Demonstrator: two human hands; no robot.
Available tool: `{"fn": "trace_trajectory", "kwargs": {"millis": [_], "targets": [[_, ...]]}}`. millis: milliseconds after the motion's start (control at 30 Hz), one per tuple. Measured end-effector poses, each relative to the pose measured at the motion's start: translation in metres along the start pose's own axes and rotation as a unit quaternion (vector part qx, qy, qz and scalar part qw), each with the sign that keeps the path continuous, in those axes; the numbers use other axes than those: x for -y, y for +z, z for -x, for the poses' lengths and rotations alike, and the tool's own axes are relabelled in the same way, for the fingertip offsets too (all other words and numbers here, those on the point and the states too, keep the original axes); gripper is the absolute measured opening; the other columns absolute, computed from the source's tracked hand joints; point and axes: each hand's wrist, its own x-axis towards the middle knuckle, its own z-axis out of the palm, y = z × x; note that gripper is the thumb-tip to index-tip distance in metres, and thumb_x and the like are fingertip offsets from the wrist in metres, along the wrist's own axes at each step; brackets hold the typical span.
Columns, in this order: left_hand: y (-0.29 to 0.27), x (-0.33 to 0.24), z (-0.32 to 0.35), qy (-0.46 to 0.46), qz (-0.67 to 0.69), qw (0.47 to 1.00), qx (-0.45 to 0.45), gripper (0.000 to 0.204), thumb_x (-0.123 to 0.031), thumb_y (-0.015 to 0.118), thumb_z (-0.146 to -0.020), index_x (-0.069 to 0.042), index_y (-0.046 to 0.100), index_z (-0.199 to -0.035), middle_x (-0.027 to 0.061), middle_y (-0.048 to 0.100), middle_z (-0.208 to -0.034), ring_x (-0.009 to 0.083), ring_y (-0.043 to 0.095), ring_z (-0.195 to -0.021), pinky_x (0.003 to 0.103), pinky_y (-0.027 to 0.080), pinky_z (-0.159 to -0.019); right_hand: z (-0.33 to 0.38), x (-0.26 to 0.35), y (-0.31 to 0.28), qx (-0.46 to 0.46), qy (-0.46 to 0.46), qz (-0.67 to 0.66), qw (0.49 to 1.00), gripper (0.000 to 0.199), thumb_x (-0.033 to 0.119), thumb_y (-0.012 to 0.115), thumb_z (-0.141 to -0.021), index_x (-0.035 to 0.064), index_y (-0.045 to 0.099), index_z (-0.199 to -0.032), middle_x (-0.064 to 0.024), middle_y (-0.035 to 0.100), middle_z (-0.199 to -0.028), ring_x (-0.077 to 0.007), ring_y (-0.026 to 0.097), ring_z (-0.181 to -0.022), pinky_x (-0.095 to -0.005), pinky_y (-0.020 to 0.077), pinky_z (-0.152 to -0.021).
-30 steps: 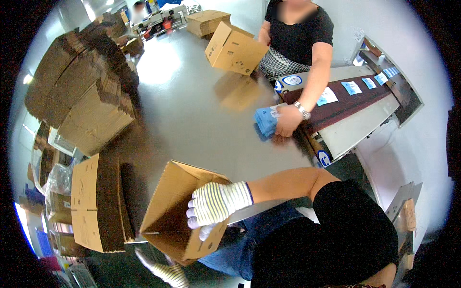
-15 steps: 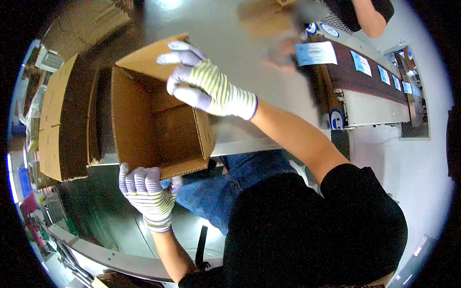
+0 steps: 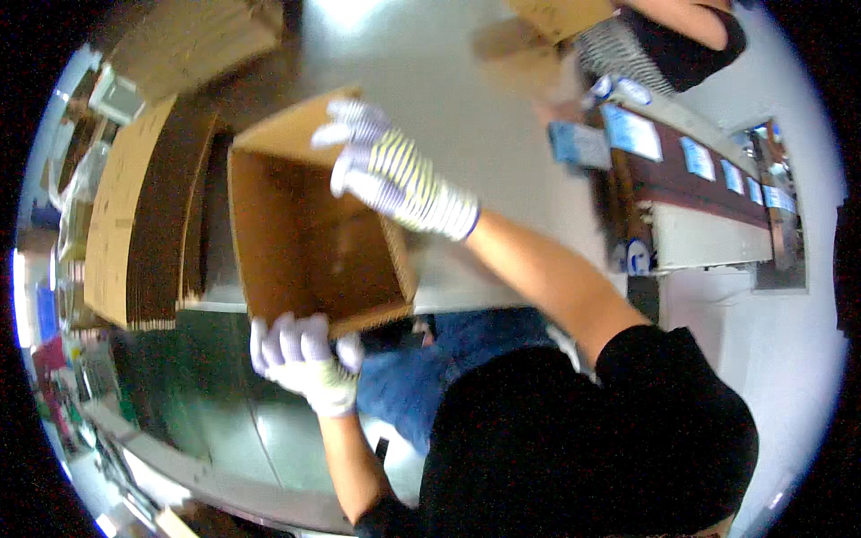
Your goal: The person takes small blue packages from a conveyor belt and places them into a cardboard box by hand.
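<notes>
Since half a second ago, our open cardboard box [image 3: 309,238] sits a little nearer the middle of the view, our right hand [image 3: 386,170] has slid along its far edge, and our left hand [image 3: 300,354] remains at the near edge.

Grey floor [image 3: 439,99]: broad, pale, running behind everything.

Stack of flattened cardboard [image 3: 139,215]: standing on edge to our left, just beside the box.

Conveyor table [image 3: 708,197]: at right, dark top carrying blue-and-white packets; another person [image 3: 664,36] in a dark top stands at its far end.

Cardboard box: brown, open mouth facing us, empty inside as far as we see, held up between our two hands above our blue-trousered lap.

Right hand: striped work glove, fingers spread and draped over the box's far upper rim and corner, palm against the outer wall.

Left hand: pale work glove, fingers curled up under the near lower edge, pinching the cardboard rim; the box lies directly above and beyond this grasp.
</notes>
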Motion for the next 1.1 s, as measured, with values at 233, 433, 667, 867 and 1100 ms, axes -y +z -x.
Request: {"fn": "trace_trajectory", "kwargs": {"millis": [233, 433, 667, 867, 1100], "targets": [[-0.007, 0.0, 0.011, -0.026, -0.017, 0.999, -0.019, 0.024, -0.037, 0.044, -0.088, -0.016, 0.048, -0.078, 0.0027, 0.047, -0.076, 0.0236, 0.051, -0.08, 0.048, 0.037, -0.096, -0.004, 0.013, 0.005, 0.004, -0.003, -0.065, 0.998, 0.018, 0.021, 0.053, -0.085, 0.0106, 0.061, -0.074, -0.0096, 0.058, -0.116, -0.0336, 0.036, -0.129, -0.0455, 0.0231, -0.111], [-0.004, -0.002, 0.014, -0.023, -0.004, 1.0, -0.02, 0.03, -0.04, 0.041, -0.091, -0.013, 0.047, -0.08, 0.007, 0.046, -0.078, 0.0267, 0.051, -0.083, 0.052, 0.036, -0.096, -0.003, 0.012, 0.003, -0.017, -0.028, -0.016, 0.999, 0.019, 0.019, 0.051, -0.087, 0.009, 0.06, -0.074, -0.0103, 0.057, -0.115, -0.0329, 0.037, -0.129, -0.0448, 0.0252, -0.111], [-0.022, -0.016, -0.011, -0.015, 0.008, 0.996, -0.085, 0.023, -0.032, 0.049, -0.089, -0.013, 0.053, -0.076, 0.0071, 0.052, -0.069, 0.0255, 0.055, -0.073, 0.047, 0.044, -0.083, -0.006, 0.013, 0.006, -0.014, -0.045, -0.036, 0.998, 0.017, 0.018, 0.054, -0.086, 0.0071, 0.059, -0.075, -0.0113, 0.056, -0.117, -0.0334, 0.036, -0.13, -0.0454, 0.0244, -0.111], [-0.025, -0.016, -0.013, -0.005, 0.029, 0.997, -0.075, 0.023, -0.034, 0.048, -0.09, -0.014, 0.052, -0.079, 0.0069, 0.051, -0.071, 0.026, 0.054, -0.076, 0.047, 0.041, -0.085, -0.01, 0.023, 0.0, -0.025, -0.043, -0.038, 0.998, 0.019, 0.022, 0.052, -0.089, 0.0076, 0.058, -0.079, -0.011, 0.056, -0.113, -0.0337, 0.04, -0.126, -0.0451, 0.027, -0.109], [-0.03, -0.019, -0.011, -0.015, 0.024, 0.998, -0.064, 0.025, -0.034, 0.048, -0.09, -0.013, 0.054, -0.078, 0.0075, 0.052, -0.072, 0.0268, 0.054, -0.077, 0.047, 0.041, -0.085, -0.007, 0.029, -0.006, 0.008, -0.02, -0.034, 0.999, 0.019, 0.019, 0.051, -0.089, 0.0066, 0.061, -0.079, -0.0106, 0.054, -0.119, -0.0323, 0.034, -0.131, -0.047, 0.0214, -0.112]]}}
